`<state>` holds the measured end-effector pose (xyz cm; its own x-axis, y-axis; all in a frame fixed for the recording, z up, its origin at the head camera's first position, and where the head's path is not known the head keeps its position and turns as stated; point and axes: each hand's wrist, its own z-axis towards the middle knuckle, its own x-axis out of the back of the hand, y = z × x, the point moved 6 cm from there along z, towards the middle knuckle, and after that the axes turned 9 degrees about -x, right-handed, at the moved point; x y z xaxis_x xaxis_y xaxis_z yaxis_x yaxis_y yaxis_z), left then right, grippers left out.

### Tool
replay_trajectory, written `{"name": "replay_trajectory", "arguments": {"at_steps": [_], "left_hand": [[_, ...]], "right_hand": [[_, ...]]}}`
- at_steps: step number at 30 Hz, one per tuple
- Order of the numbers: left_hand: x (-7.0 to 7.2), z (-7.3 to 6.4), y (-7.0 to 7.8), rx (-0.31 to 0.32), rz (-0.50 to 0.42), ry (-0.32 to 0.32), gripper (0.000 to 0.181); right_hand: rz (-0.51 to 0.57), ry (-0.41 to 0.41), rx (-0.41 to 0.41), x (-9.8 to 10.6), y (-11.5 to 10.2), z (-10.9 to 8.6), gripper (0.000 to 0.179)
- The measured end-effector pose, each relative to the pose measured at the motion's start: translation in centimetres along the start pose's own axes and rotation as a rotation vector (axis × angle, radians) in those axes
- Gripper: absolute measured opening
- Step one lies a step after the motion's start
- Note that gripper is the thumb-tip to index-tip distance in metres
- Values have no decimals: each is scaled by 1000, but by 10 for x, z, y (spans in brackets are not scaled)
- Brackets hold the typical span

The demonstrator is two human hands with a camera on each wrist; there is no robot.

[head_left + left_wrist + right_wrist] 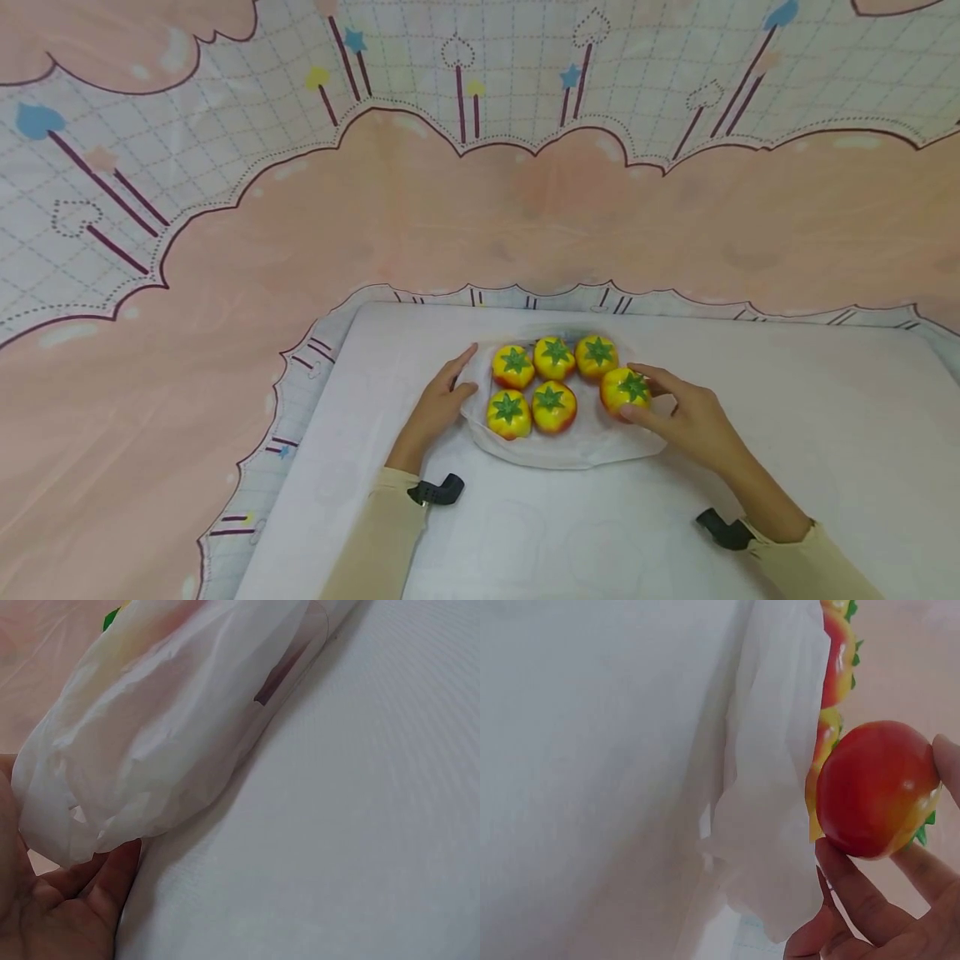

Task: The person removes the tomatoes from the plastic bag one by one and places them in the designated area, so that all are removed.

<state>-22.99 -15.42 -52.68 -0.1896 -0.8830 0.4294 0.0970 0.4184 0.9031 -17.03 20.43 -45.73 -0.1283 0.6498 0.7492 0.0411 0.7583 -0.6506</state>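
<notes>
With thumb and fingers my right hand (696, 423) grips a tomato-like fruit (624, 393), yellow on top with green star-shaped leaves. Its glossy red underside faces the right wrist camera, and the fingertips (840, 862) press against it. White plastic bag (577, 452) covers a shallow container, mostly hidden beneath. Several matching fruits stand on it leaf side up, in two rows, such as the near-left fruit (508, 415). My left hand (437, 408) rests at the bag's left edge, index finger stretched out and thumb apart. In the left wrist view, its fingers (112, 881) touch the crumpled plastic.
The bag lies toward the back of a white table (540, 525). Behind and to the left hangs a peach backdrop (480, 217) printed with candles and scallops. Black wrist bands (442, 490) sit over beige sleeves (382, 525).
</notes>
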Motion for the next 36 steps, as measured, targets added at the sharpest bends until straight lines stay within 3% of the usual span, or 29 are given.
{"name": "replay_trajectory", "arguments": {"at_steps": [11, 36], "left_hand": [[2, 1, 2, -33, -2, 0, 62], [1, -1, 2, -21, -14, -6, 62]], "right_hand": [[8, 9, -5, 7, 0, 3, 68], [49, 11, -73, 16, 12, -2, 69]]}}
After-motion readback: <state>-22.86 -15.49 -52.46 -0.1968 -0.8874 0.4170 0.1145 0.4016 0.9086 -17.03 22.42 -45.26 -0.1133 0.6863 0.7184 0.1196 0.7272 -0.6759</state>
